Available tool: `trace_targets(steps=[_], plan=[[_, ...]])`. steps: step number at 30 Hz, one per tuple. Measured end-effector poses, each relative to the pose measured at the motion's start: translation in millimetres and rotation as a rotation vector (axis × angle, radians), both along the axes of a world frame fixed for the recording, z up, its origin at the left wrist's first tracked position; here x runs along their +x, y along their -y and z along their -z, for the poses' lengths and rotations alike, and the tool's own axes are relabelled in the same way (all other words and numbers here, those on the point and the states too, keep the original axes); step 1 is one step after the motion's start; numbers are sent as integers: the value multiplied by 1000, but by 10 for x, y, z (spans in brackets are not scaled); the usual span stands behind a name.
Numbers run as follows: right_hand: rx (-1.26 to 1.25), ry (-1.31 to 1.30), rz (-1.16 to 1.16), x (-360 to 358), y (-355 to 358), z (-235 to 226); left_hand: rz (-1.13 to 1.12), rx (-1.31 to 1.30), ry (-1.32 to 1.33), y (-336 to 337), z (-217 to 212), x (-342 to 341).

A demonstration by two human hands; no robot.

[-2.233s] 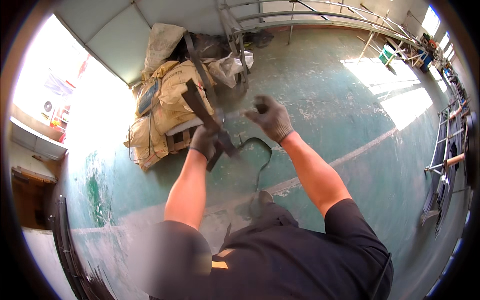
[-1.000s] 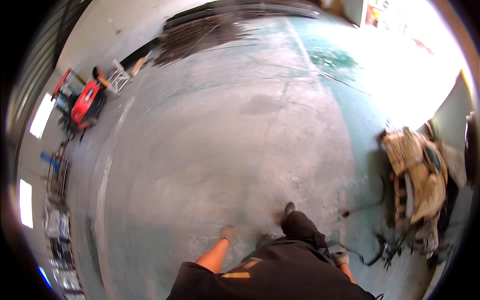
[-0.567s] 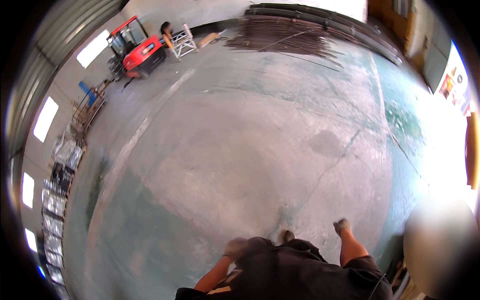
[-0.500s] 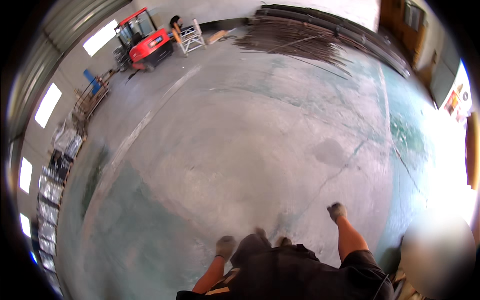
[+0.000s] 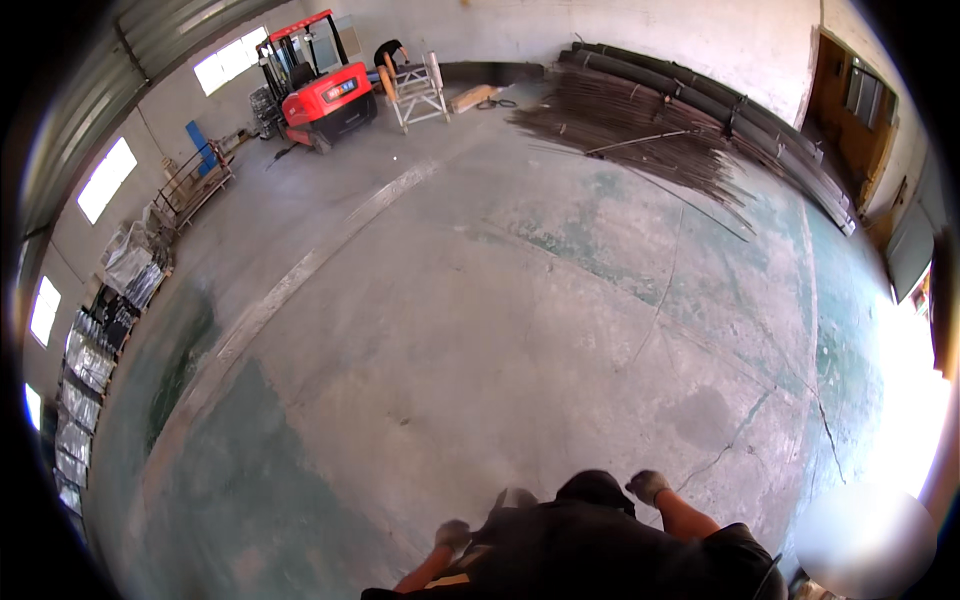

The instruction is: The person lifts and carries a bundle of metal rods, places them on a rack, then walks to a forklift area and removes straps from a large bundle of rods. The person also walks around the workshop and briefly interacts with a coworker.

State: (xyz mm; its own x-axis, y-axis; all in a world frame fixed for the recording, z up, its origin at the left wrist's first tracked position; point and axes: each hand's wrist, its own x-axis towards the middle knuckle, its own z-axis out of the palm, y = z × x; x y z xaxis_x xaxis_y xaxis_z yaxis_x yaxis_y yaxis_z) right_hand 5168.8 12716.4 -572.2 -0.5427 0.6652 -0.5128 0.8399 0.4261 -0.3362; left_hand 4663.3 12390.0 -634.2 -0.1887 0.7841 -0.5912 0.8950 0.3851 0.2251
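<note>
My left hand, in a greyish glove, hangs beside my dark clothing at the bottom of the view. Its fingers look curled in, and nothing shows in them. On the other side, my right hand wears a similar glove and is bent into a loose fist, also with nothing visible in it. Neither hand touches any object. Under both lies the worn concrete floor with patches of green paint. One foot shows partly past my clothing.
A red forklift stands far left, near a bent-over person at a metal frame. Long dark bars and pipes lie by the far wall. Wrapped pallet goods line the left; a brown doorway is far right.
My right hand has swung back toward my body, while the left stays low beside me. The view has tilted up and shifted, and the floor and far objects sit differently.
</note>
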Motion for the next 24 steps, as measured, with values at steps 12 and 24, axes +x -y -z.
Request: trace_targets(steps=[12, 24], plan=[[-486, 486, 357, -1338, -2762, 1718, -529, -252, 163, -3441, -756, -2520], [-90, -568, 331, -7266, -8027, -1814, -1239, 228, 438, -6552, -260, -4027]])
